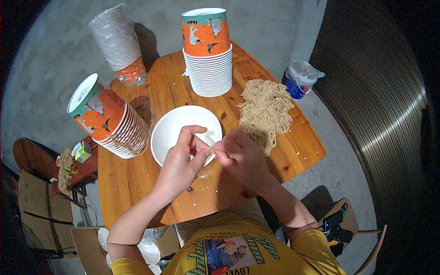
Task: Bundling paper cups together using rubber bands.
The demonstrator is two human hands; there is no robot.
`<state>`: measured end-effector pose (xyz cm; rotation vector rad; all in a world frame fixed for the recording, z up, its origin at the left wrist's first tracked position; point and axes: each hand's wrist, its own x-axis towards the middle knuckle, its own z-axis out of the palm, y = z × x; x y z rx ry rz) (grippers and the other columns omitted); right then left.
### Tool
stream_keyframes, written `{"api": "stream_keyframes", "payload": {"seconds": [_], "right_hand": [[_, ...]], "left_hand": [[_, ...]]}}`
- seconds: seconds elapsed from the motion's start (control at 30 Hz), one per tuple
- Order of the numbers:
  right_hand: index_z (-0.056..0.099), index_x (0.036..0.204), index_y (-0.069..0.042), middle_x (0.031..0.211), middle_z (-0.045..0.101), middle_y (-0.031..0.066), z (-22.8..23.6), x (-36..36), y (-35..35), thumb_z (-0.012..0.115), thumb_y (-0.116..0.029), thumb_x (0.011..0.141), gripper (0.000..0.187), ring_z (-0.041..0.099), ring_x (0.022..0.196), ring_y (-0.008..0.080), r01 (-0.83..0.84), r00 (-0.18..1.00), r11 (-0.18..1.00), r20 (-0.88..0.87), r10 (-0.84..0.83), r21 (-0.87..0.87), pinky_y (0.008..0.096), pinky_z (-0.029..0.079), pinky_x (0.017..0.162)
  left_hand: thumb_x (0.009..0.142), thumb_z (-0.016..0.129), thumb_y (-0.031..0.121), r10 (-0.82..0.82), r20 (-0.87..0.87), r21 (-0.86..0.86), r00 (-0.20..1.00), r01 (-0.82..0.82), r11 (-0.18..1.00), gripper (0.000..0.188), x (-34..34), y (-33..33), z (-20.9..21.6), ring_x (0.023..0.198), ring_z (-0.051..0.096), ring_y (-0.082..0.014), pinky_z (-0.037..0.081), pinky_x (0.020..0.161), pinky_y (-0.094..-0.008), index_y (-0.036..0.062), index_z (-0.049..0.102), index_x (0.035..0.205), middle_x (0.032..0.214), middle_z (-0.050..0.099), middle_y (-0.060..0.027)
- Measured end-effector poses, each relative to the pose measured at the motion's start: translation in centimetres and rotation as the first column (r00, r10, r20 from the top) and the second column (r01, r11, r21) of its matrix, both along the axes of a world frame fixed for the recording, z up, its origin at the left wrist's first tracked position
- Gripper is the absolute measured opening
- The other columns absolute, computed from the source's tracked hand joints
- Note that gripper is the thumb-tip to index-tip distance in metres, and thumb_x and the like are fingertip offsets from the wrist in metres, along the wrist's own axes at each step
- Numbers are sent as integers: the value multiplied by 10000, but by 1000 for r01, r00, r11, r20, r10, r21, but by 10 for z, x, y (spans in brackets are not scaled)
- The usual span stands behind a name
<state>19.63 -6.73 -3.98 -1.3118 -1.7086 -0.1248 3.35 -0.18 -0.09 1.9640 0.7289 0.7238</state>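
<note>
My left hand [181, 158] and my right hand [243, 158] meet over the near rim of a white paper bucket [161, 137]. Both are closed, thumb and finger pinched together. A short bit of thin tan cord [211, 149] shows between the fingertips; most of it is hidden by the fingers. Just past my right hand lies a pile of tan cord [266, 107] in loose wavy strands. To the left stands a tilted stack of orange paper buckets [105, 114], upside down, with several loops of tan cord [130, 140] hanging on its rims.
Another inverted bucket stack [208, 55] stands at the far middle of the wooden table [151, 192]. Behind it on the left is a plastic-wrapped stack [117, 39]. A blue pail [298, 82] sits on the floor at right. Cardboard boxes [43, 206] are at left, a chair [350, 220] at lower right.
</note>
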Motion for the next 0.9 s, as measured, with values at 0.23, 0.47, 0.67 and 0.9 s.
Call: {"api": "stream_keyframes", "payload": {"seconds": [0.23, 0.47, 0.67, 0.9], "right_hand": [[632, 879, -77, 818, 550, 67, 3, 6, -3, 652, -127, 783, 110, 603, 702, 232, -95, 995, 995, -21, 95, -32, 348, 500, 575], [619, 889, -63, 805, 550, 67, 7, 11, -2, 627, -129, 804, 109, 604, 696, 232, -121, 989, 992, 91, 119, 18, 341, 502, 573], [559, 857, -64, 757, 535, 82, 15, 4, 5, 631, -81, 763, 119, 574, 649, 228, -80, 988, 994, 129, 90, -75, 350, 480, 552], [580, 793, -65, 698, 550, -20, 10, 19, 13, 589, -243, 838, 184, 509, 664, 100, -518, 722, 728, -686, 90, -449, 259, 408, 614]], "left_hand": [[871, 557, 4, 6, -1, -49, 1000, -6, 999, 367, 1, 0, 0, 725, 560, -134, 464, 702, -277, 20, 369, 1185, 762, 574, -60], [868, 561, 1, 10, -45, -12, 999, -11, 1000, 372, 1, 0, 3, 703, 559, -146, 466, 683, -284, 19, 361, 1181, 751, 561, -66], [864, 551, -12, 15, -62, 224, 998, -1, 975, 375, 2, -8, 3, 695, 584, -200, 481, 652, -320, 25, 352, 1179, 759, 552, -91], [857, 553, -21, -9, -56, 279, 998, 24, 960, 381, 5, -9, 6, 702, 592, -208, 483, 642, -327, 30, 354, 1177, 763, 550, -92]]}}
